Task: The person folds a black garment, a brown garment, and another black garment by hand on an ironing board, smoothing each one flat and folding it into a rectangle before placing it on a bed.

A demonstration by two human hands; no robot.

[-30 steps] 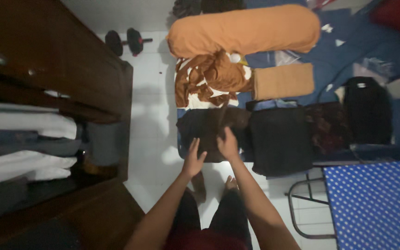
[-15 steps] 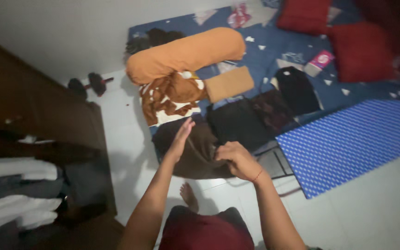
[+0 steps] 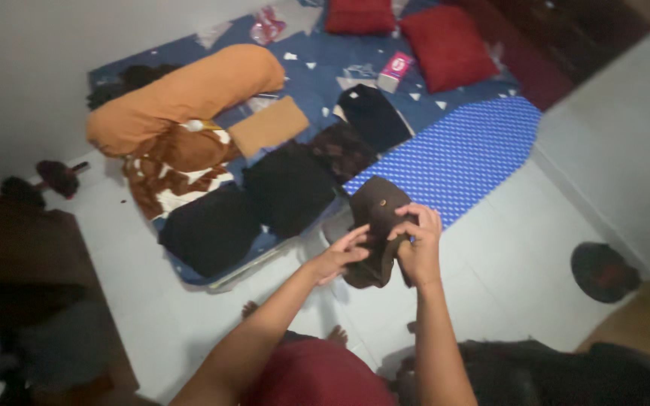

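Both hands on a dark brown folded garment (image 3: 375,225), held up over the white floor. Left hand (image 3: 338,259) fingers clamped on its lower left edge; right hand (image 3: 417,242) fingers curled over its right side, hiding that edge. Garment type unclear, blurred. Just beyond the fingers: blue dotted ironing board (image 3: 453,154). Farther: dark folded piles (image 3: 287,188), orange bolster (image 3: 189,94).

- The brown garment (image 3: 374,225) is partly covered by the right hand (image 3: 417,244) and the left hand (image 3: 338,258), so its kind cannot be told.
- The wardrobe (image 3: 16,248) at the left edge is cut off, dark and blurred.
- The dark round thing (image 3: 603,271) at lower right is too blurred to identify.
- The red pillow (image 3: 361,13) is cropped by the top edge.
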